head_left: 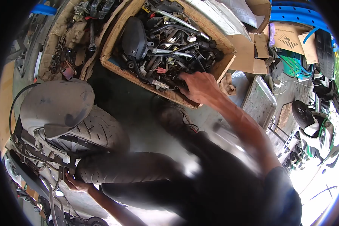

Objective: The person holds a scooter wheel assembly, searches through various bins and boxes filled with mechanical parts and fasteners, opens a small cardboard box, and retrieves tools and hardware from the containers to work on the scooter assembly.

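My right hand (200,86) reaches over the near edge of a worn cardboard box (133,78), fingers bent down among the parts. Its fingertips are hidden, so what they pinch does not show. Under and around it lie dark cables, metal rods, a pink connector (161,70) and a silver cylindrical fitting (161,84). A black mirror-like housing (135,38) sits at the box's left. Low on the left, my left hand (77,184) is closed around a dark metal bracket (66,171) on a motorcycle, beside its tyre (105,130) and dusty mudguard (58,103).
Another carton (66,45) of dirty metal parts stands left of the box. To the right are a grey metal tray (259,100), opened cartons (290,37), blue shelving (299,14) and a green-and-white motorcycle (318,132). My dark-clothed leg (214,165) is blurred.
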Motion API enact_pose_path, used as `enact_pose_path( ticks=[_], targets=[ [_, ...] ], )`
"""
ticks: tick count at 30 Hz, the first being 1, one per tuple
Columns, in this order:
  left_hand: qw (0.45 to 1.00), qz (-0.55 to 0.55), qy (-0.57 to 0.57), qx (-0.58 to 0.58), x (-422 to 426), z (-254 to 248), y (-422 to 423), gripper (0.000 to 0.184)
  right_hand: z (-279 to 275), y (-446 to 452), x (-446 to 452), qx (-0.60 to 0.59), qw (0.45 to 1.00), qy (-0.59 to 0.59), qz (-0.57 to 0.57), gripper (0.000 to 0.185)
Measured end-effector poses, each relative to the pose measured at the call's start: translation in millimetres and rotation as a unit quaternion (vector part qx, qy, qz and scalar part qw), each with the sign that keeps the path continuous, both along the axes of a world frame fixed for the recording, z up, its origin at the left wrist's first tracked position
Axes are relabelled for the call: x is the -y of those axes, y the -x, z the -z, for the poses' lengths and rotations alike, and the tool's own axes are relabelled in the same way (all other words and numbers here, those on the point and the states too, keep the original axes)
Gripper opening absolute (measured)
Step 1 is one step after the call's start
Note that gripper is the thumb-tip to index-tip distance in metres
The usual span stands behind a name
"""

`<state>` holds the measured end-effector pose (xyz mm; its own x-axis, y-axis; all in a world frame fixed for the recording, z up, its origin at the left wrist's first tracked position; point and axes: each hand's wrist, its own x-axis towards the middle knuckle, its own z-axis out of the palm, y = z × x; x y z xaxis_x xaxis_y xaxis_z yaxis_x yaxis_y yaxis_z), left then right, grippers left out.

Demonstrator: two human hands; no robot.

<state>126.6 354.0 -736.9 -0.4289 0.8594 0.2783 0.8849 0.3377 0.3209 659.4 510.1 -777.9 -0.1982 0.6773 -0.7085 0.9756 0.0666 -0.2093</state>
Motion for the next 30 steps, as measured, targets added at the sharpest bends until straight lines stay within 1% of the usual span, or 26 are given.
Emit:
enact_pose_path(
  ticks=[2,3,5,7,8,10,12,13,14,15,17,18,20,21,22,24,26,27,28,30],
  targets=[
    [1.000,0.008,-0.002,-0.004,2.6,2.8,5.9,0.043,-0.6,5.6,-7.8,-0.026,0.997,-0.071,0.030,0.046],
    [1.000,0.015,-0.006,-0.007,3.3,4.9,7.9,0.043,4.4,4.6,-9.8,-0.025,0.997,-0.071,0.033,0.046],
    [0.999,0.028,-0.012,-0.012,4.3,5.8,7.1,0.044,18.0,2.9,-8.3,0.007,0.999,-0.050,0.004,0.060],
    [0.999,0.033,-0.020,-0.019,5.7,6.0,7.3,0.045,25.6,1.9,-0.1,0.002,0.997,-0.071,0.012,0.060],
    [1.000,0.015,-0.016,-0.008,7.5,7.2,8.6,0.045,24.6,2.9,-0.3,-0.002,0.996,-0.091,0.019,0.059],
    [1.000,-0.004,-0.012,0.000,12.2,10.5,15.0,0.046,19.9,4.5,-3.9,0.001,0.997,-0.081,0.021,0.058],
    [0.982,0.111,0.000,-0.156,15.6,11.6,24.7,0.042,17.6,6.7,-2.3,0.004,0.997,-0.067,0.028,0.057],
    [0.986,0.096,0.004,-0.137,16.5,13.1,27.5,0.047,18.1,6.4,-3.0,0.013,0.998,-0.055,0.023,0.055],
    [0.986,0.094,0.002,-0.137,12.1,11.5,19.7,0.047,18.1,5.2,-4.6,0.023,0.999,-0.043,0.018,0.052],
    [0.998,0.025,-0.007,-0.049,5.1,7.6,5.2,0.047,17.4,3.3,-5.7,0.024,0.999,-0.044,0.017,0.052],
    [0.998,-0.047,-0.013,0.038,3.5,6.8,-1.1,0.047,18.1,-1.4,-8.0,0.012,0.998,-0.051,0.034,0.043],
    [1.000,-0.007,-0.010,-0.007,5.5,7.0,2.8,0.046,21.6,-5.9,-10.7,0.011,0.998,-0.049,0.033,0.043],
    [0.998,0.034,-0.003,-0.053,7.0,4.0,4.6,0.045,32.6,-19.4,-20.5,-0.030,0.997,-0.034,0.070,0.041],
    [0.999,0.028,-0.005,-0.046,4.8,2.8,1.6,0.045,36.4,-24.4,-25.7,-0.039,0.998,-0.007,0.052,0.039],
    [0.999,0.025,-0.007,-0.041,3.8,3.5,1.0,0.045,39.0,-25.1,-24.5,-0.039,0.998,-0.008,0.052,0.039],
    [0.998,0.033,-0.011,-0.043,4.3,4.7,3.2,0.044,40.3,-23.4,-21.5,-0.024,0.998,-0.055,-0.007,0.035],
    [0.998,0.045,-0.012,-0.048,2.5,3.8,0.6,0.044,37.2,-20.9,-22.4,-0.016,0.999,-0.052,-0.001,0.033],
    [0.998,-0.043,-0.025,0.047,-1.1,1.6,-4.5,0.044,34.9,-18.5,-24.0,-0.009,0.999,-0.049,0.005,0.033],
    [0.981,-0.130,-0.038,0.142,-4.7,0.0,-9.6,0.044,33.9,-13.8,-25.7,-0.008,0.999,-0.050,0.005,0.033],
    [0.976,-0.146,-0.046,0.158,-8.4,-1.2,-15.8,0.044,33.6,-5.2,-28.3,0.038,0.998,-0.005,0.042,0.031]
  ],
)
